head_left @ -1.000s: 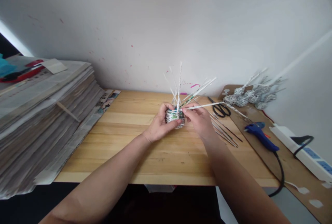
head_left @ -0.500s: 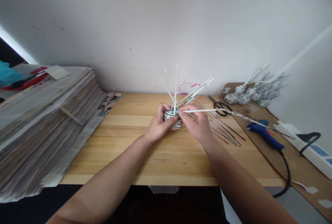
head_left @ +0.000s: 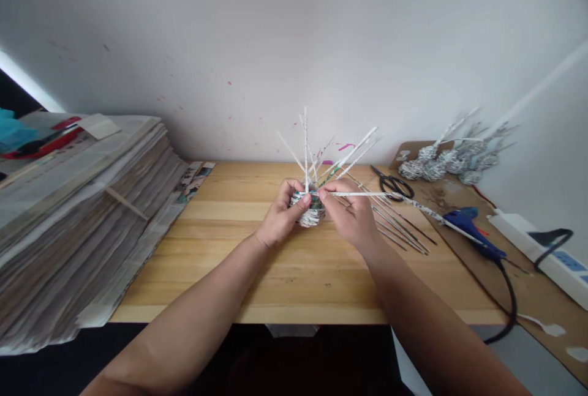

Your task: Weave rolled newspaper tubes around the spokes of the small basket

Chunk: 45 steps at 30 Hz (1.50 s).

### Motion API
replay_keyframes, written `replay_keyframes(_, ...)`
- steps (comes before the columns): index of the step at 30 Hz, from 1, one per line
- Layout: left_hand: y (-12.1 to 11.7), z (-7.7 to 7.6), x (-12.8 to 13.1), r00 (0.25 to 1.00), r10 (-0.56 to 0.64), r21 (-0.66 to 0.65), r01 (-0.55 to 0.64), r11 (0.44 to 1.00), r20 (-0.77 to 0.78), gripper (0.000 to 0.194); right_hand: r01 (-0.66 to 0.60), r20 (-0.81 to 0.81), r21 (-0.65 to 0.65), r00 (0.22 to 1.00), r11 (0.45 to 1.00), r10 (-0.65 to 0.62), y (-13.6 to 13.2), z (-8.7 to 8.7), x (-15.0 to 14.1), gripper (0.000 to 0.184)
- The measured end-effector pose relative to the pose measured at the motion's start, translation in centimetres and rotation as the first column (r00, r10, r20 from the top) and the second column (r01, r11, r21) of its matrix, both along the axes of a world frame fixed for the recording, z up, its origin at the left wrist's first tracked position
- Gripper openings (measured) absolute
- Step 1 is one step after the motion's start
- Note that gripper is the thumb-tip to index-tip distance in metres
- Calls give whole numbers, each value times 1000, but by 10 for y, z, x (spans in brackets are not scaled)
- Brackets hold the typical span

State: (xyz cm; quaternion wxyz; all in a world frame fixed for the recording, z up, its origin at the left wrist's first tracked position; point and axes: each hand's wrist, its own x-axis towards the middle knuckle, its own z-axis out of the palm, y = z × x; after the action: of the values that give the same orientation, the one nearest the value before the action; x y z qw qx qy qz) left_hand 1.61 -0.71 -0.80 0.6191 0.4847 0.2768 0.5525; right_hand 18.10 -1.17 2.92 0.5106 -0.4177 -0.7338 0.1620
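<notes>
A small woven paper basket point(head_left: 311, 217) stands at the middle of the table, its upright paper spokes point(head_left: 306, 145) fanning out above the rim. My left hand point(head_left: 285, 211) is closed around its left side, the thumb pressing near the rim. Between the fingertips of my right hand point(head_left: 350, 212) is pinched a long rolled paper strip point(head_left: 362, 194), which runs from the basket rim out to the right, over the scissors and glue gun. The basket's left side is hidden by my left fingers.
Several loose paper sticks point(head_left: 404, 234) lie right of my hand, beside black scissors point(head_left: 395, 186). A blue glue gun point(head_left: 473, 231), a power strip point(head_left: 537, 252) and woven paper balls point(head_left: 434, 166) are on the right. A tall newspaper stack point(head_left: 114, 212) fills the left.
The basket and its spokes have turned slightly, with the spokes standing at other angles. The held strip's far end has swung lower, across the glue gun. Both hands stay nearly in place.
</notes>
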Motion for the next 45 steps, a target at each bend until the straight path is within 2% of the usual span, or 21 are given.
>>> replay_keyframes(4,1,-2,1,1000,1,-61,-1,998,10,43,-27,69,-15,997,1000,28,-2,2,0,12)
replay_keyframes(6,2,-2,1,1000,11,-88,-8,996,28,43,-74,32,-47,997,996,76,-2,2,2,5)
replay_keyframes(9,3,0,1,997,39,-114,-32,993,60,44,-142,-27,-104,990,984,140,-1,3,8,9)
replay_keyframes(13,3,3,0,997,-2,-139,14,990,80,43,-123,-79,-178,991,976,110,6,4,15,4)
replay_keyframes(18,3,2,-1,997,-29,-120,37,992,71,44,-171,-150,-243,979,955,137,11,-2,16,12)
replay_keyframes(22,4,-1,-3,996,-83,-102,87,991,38,45,-130,-129,-195,986,972,106,10,-9,12,11)
replay_keyframes(27,3,-2,-5,990,-138,-71,135,988,-36,42,-79,-124,-245,991,966,49,6,-10,6,10)
replay_keyframes(32,1,-2,-3,991,-128,-88,125,988,-38,42,-15,-80,-265,997,964,-6,4,-8,5,10)
replay_keyframes(36,1,-5,-2,992,-108,-91,102,991,-67,42,-23,-98,-303,995,953,-7,3,-9,1,12)
replay_keyframes(40,1,-3,-1,994,-100,-112,95,989,-36,43,4,-110,-234,993,972,-30,-1,-8,-2,16)
replay_keyframes(43,2,1,-1,996,-79,-146,84,986,40,47,94,-90,-56,991,994,-98,-3,-4,-2,14)
replay_keyframes(45,4,5,-3,994,-58,-175,73,982,89,49,161,-44,97,987,982,-157,-3,-2,0,9)
